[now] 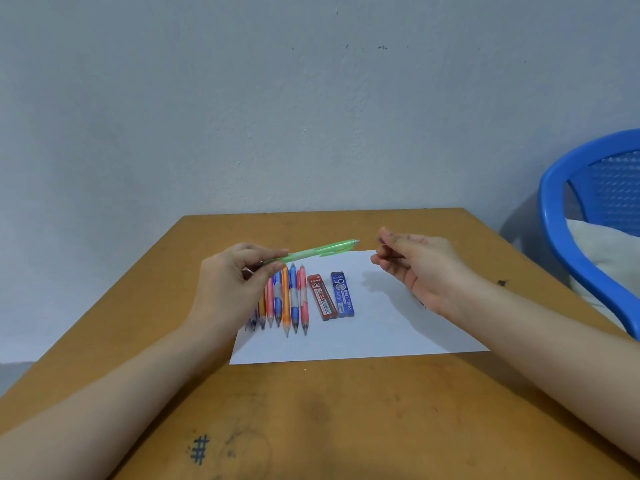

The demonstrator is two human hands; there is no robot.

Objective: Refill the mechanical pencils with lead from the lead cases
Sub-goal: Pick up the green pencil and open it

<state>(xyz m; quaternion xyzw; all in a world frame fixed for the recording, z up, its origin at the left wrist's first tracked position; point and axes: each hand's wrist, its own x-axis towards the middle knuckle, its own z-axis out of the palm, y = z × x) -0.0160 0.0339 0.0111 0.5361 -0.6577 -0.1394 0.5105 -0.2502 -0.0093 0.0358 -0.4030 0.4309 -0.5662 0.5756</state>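
My left hand (235, 275) grips a translucent green mechanical pencil (318, 251) near its tip end. It hangs almost level above the paper, with its back end pointing right. A short gap away, my right hand (412, 265) has its fingers curled and pinches what looks like a thin dark lead stick (393, 257). Several mechanical pencils (287, 299), pink, orange and blue, lie side by side on a white sheet of paper (381, 330), partly hidden by my left hand. Right of them lie a red lead case (322, 297) and a blue lead case (342, 294).
The paper lies on a brown wooden table (346, 410) set against a pale wall. A blue plastic chair (581, 237) with a white cushion stands at the right. Pen scribbles mark the near part of the table.
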